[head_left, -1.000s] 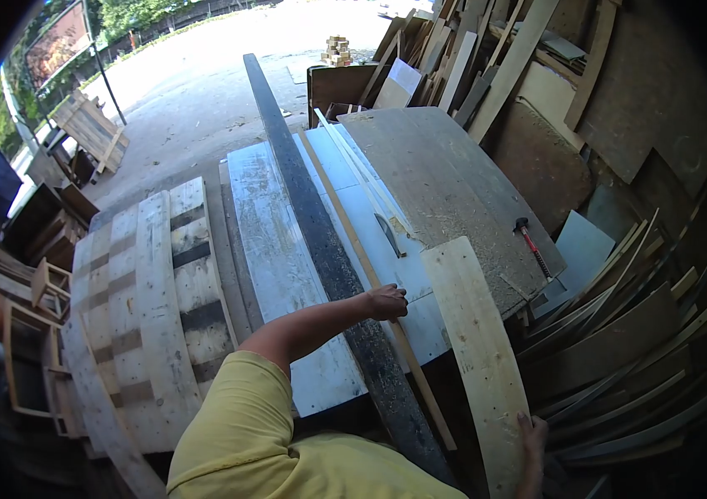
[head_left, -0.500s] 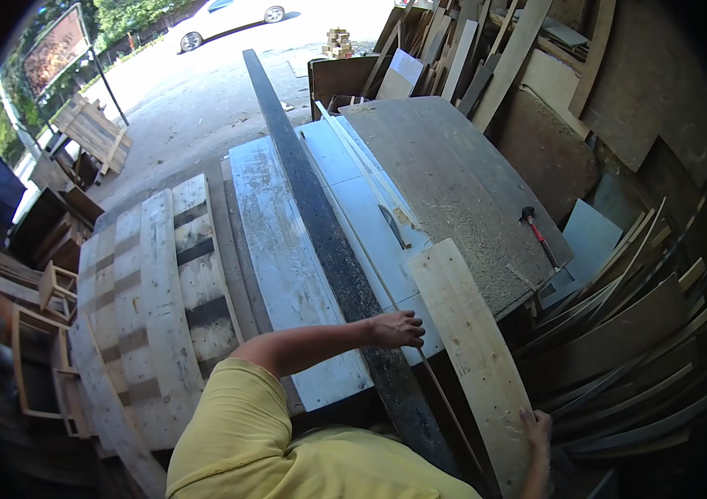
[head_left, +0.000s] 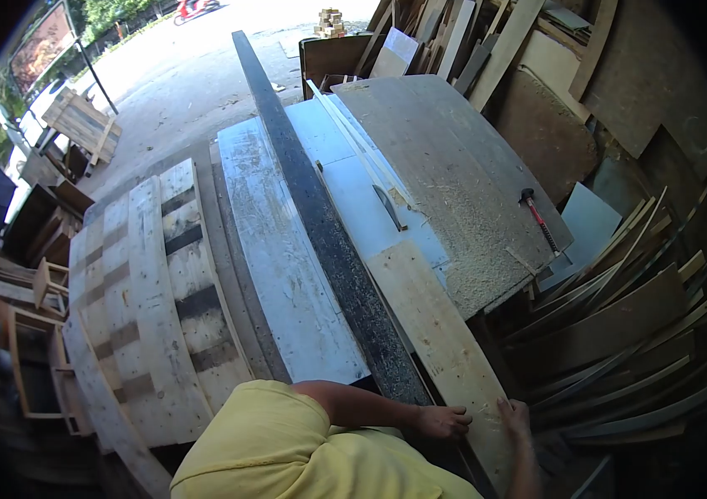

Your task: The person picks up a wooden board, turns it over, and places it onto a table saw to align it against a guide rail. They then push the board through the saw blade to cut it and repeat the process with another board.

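A pale wooden plank [head_left: 424, 320] lies lengthwise on the saw table [head_left: 353, 208], its left edge against a long dark beam [head_left: 320, 224]. Its far end stops a little short of the saw blade [head_left: 387, 208]. My left hand [head_left: 445, 422] grips the plank's near left corner, beside the beam. On the plank's near right edge sits my right hand [head_left: 515, 416], fingers laid over the wood. Both hands are at the end closest to me.
Thin pale strips [head_left: 359, 150] lie on the table beyond the blade. A red-handled hammer [head_left: 538, 221] rests on the sawdust-covered board [head_left: 453, 183] at right. A wooden pallet [head_left: 154, 299] lies at left. Stacked boards and offcuts [head_left: 619, 333] crowd the right side.
The thin strip under my left hand is gone from the table. My left hand drew back to the plank's near end. The plank shifted left against the dark beam.
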Motion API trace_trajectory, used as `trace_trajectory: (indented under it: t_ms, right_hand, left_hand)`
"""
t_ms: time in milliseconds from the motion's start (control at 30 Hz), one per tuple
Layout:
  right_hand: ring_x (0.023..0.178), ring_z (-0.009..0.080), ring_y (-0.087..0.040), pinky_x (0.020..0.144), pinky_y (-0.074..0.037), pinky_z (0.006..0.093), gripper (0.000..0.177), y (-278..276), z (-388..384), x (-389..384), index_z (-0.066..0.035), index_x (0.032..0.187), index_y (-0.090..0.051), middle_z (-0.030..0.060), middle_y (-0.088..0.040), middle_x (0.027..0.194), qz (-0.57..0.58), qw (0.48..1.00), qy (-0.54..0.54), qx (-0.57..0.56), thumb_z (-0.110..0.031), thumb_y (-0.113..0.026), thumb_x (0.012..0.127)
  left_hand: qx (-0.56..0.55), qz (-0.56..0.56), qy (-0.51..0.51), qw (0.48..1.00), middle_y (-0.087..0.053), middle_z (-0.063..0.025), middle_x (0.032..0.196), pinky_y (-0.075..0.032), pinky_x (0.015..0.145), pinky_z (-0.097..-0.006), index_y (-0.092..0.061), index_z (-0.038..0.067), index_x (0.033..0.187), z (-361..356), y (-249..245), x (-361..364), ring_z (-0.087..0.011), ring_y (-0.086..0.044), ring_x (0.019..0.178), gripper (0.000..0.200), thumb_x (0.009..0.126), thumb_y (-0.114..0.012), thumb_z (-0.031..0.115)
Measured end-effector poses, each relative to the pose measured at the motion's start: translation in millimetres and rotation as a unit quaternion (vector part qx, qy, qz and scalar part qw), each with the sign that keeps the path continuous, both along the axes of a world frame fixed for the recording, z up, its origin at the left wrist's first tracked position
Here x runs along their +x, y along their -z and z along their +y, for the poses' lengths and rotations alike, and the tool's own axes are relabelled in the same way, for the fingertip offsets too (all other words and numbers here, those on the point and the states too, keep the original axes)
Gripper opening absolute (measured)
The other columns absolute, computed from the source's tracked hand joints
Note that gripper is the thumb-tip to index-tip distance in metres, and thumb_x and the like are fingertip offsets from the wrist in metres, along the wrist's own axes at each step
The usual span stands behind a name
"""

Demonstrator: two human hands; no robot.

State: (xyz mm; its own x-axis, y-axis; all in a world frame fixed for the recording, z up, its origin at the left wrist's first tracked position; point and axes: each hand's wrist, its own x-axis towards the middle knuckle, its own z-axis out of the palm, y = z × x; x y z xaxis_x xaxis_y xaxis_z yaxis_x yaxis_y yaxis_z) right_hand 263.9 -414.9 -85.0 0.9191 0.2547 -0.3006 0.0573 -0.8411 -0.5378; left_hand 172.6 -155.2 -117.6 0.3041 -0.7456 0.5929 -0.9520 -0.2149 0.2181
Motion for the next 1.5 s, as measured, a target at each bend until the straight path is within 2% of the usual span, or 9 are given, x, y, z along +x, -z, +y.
trace_trajectory:
  t_ms: [167,233,333,433,500,567,733,1233,1500]
  right_hand:
    - [0.066,0.0375,-0.062,0.062,-0.045,0.0444,0.054,8,23,-12,0.005,0.076,-0.062,0.0263,-0.059,0.072,0.006,1.000,-0.012,-0.013,-0.047,-0.062,0.089]
    - [0.081,0.0448,-0.064,0.070,-0.047,0.0466,0.053,31,22,-15,0.004,0.084,-0.065,0.0282,-0.063,0.082,-0.031,0.999,-0.040,-0.018,-0.048,-0.059,0.090]
    - [0.090,0.0479,-0.061,0.076,-0.048,0.0486,0.055,32,27,-19,0.004,0.089,-0.066,0.0291,-0.064,0.089,-0.018,0.998,-0.048,-0.026,-0.050,-0.057,0.091]
    - [0.090,0.0478,-0.061,0.076,-0.047,0.0492,0.057,39,27,-20,0.004,0.091,-0.067,0.0286,-0.064,0.090,-0.061,0.996,-0.058,0.003,-0.052,-0.056,0.091]
    - [0.090,0.0480,-0.061,0.076,-0.047,0.0493,0.057,33,33,-21,0.004,0.091,-0.067,0.0285,-0.064,0.091,-0.053,0.997,-0.052,0.002,-0.052,-0.056,0.091]
    - [0.091,0.0481,-0.061,0.076,-0.047,0.0493,0.058,32,35,-21,0.004,0.091,-0.067,0.0284,-0.064,0.092,-0.045,0.998,-0.048,-0.001,-0.053,-0.055,0.091]
    - [0.091,0.0486,-0.061,0.077,-0.048,0.0497,0.063,27,43,-19,0.003,0.091,-0.067,0.0288,-0.064,0.091,0.000,0.997,-0.042,-0.061,-0.058,-0.054,0.090]
    - [0.100,0.0461,-0.060,0.085,-0.048,0.0468,0.065,25,71,-10,0.004,0.104,-0.066,0.0282,-0.065,0.102,-0.004,0.997,-0.052,-0.064,-0.058,-0.053,0.091]
    - [0.093,0.0468,-0.062,0.079,-0.048,0.0493,0.069,38,83,-2,0.002,0.094,-0.068,0.0279,-0.065,0.092,-0.029,0.996,-0.047,-0.074,-0.064,-0.049,0.090]
  left_hand:
    - [0.016,0.022,0.016,0.999,-0.053,-0.0092,0.099,-0.038,0.083,-0.0391,-0.061,0.011,0.082,13,-3,5,-0.0245,-0.049,0.101,0.018,0.075,-0.056,0.027]
    - [0.075,0.070,0.026,0.994,-0.053,-0.0120,0.112,-0.037,0.090,-0.0420,-0.062,0.011,0.091,18,0,6,-0.0268,-0.049,0.109,0.020,0.080,-0.055,0.026]
    - [0.034,0.017,-0.039,0.999,-0.051,-0.0150,0.126,-0.034,0.101,-0.0490,-0.061,0.010,0.106,36,4,16,-0.0307,-0.045,0.123,0.029,0.084,-0.054,0.028]
    - [0.008,0.074,-0.216,0.974,-0.041,-0.0153,0.144,-0.023,0.113,-0.0557,-0.051,0.010,0.130,123,-14,46,-0.0332,-0.031,0.140,0.047,0.094,-0.053,0.039]
    - [0.072,0.159,-0.440,0.881,-0.033,-0.0140,0.151,-0.012,0.117,-0.0545,-0.045,0.013,0.140,208,-32,72,-0.0315,-0.021,0.145,0.056,0.096,-0.049,0.047]
    - [0.090,0.129,-0.593,0.790,-0.027,-0.0111,0.156,-0.004,0.119,-0.0525,-0.039,0.010,0.145,282,-35,84,-0.0289,-0.012,0.148,0.062,0.097,-0.044,0.050]
    - [0.175,0.197,-0.537,0.801,-0.026,-0.0109,0.157,0.002,0.120,-0.0508,-0.033,0.008,0.149,336,-28,83,-0.0271,-0.009,0.149,0.070,0.098,-0.036,0.055]
    - [0.154,0.169,-0.537,0.812,-0.022,-0.0104,0.159,0.006,0.118,-0.0545,-0.027,0.010,0.152,340,-21,82,-0.0270,-0.011,0.149,0.070,0.098,-0.035,0.055]
    - [0.157,0.183,-0.539,0.807,-0.020,-0.0106,0.160,0.005,0.118,-0.0549,-0.027,0.009,0.151,339,-25,82,-0.0272,-0.011,0.149,0.070,0.098,-0.035,0.054]
